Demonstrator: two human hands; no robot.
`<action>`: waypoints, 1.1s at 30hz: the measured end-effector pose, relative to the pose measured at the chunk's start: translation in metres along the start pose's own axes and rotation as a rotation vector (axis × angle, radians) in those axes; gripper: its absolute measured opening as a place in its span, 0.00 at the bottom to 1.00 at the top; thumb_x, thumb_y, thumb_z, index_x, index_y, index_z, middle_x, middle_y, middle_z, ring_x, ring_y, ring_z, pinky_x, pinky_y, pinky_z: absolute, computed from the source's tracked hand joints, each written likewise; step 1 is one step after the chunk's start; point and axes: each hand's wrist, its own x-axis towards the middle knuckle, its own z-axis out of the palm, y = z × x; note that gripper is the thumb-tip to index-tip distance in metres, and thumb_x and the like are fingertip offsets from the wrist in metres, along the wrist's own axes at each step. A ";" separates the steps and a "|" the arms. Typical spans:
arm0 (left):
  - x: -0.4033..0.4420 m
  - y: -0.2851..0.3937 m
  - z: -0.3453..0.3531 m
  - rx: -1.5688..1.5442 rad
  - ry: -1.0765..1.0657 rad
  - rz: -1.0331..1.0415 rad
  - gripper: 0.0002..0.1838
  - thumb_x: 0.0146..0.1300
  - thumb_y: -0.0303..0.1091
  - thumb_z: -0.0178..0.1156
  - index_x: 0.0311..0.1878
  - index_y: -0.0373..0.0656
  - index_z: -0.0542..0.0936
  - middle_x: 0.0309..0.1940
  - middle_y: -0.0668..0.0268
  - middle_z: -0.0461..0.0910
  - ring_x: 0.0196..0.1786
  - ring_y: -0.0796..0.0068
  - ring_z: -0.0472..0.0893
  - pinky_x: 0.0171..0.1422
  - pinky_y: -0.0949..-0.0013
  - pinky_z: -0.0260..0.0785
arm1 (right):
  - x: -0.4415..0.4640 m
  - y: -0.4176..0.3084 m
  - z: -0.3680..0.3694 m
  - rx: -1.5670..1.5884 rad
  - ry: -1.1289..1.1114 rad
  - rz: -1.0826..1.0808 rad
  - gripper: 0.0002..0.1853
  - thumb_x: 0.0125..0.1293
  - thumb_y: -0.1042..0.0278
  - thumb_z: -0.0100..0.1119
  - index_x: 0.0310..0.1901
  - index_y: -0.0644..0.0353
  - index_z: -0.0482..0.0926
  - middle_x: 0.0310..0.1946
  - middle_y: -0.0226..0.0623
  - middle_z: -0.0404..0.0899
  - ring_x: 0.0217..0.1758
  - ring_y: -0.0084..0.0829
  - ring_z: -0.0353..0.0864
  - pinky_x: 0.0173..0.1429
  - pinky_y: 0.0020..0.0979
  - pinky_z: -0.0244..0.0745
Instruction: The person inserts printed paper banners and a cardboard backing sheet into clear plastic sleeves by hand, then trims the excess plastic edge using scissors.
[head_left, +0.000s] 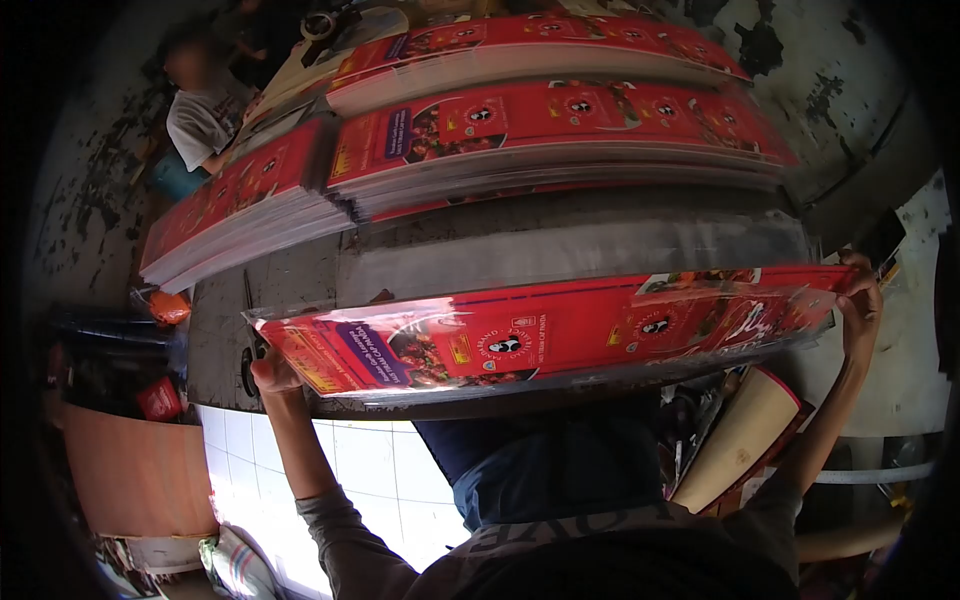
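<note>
A wide stack of red printed sheets (590, 335) with panda logos and food pictures lies across the front of the dark table, close to my body. Its surface is glossy, and a clear film strip shows along the far side. My left hand (277, 372) grips the left end, thumb on the near side, some fingers hidden. At the opposite end my right hand (860, 292) has its fingers bent around the right edge. The stack looks slightly tilted toward me.
Further back on the dark table (225, 300) stand more red printed stacks (560, 125), one on the left (240, 200). A tape roll (318, 26) rests at the far end. A person (205, 115) sits at the back left. A rolled board (745, 440) leans near my right side.
</note>
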 end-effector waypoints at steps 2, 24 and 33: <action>-0.025 -0.007 -0.014 0.096 -0.140 0.166 0.44 0.43 0.55 0.66 0.56 0.30 0.64 0.54 0.49 0.67 0.55 0.57 0.70 0.60 0.58 0.58 | -0.002 -0.005 0.004 0.012 0.013 -0.006 0.11 0.48 0.69 0.62 0.27 0.54 0.67 0.48 0.37 0.66 0.58 0.35 0.62 0.61 0.39 0.53; 0.037 0.010 0.086 1.222 -0.333 -0.274 0.38 0.45 0.72 0.43 0.43 0.49 0.80 0.59 0.59 0.63 0.69 0.52 0.37 0.60 0.36 0.12 | -0.044 -0.066 -0.048 -0.163 0.133 -0.260 0.12 0.49 0.64 0.60 0.32 0.59 0.70 0.32 0.33 0.60 0.39 0.29 0.58 0.44 0.28 0.54; -0.022 0.051 0.084 0.984 0.054 0.277 0.18 0.49 0.50 0.55 0.38 0.50 0.82 0.49 0.54 0.73 0.61 0.48 0.62 0.64 0.41 0.42 | -0.019 -0.084 -0.016 -0.141 0.131 -0.556 0.05 0.47 0.74 0.57 0.28 0.60 0.73 0.28 0.32 0.60 0.36 0.31 0.59 0.43 0.32 0.56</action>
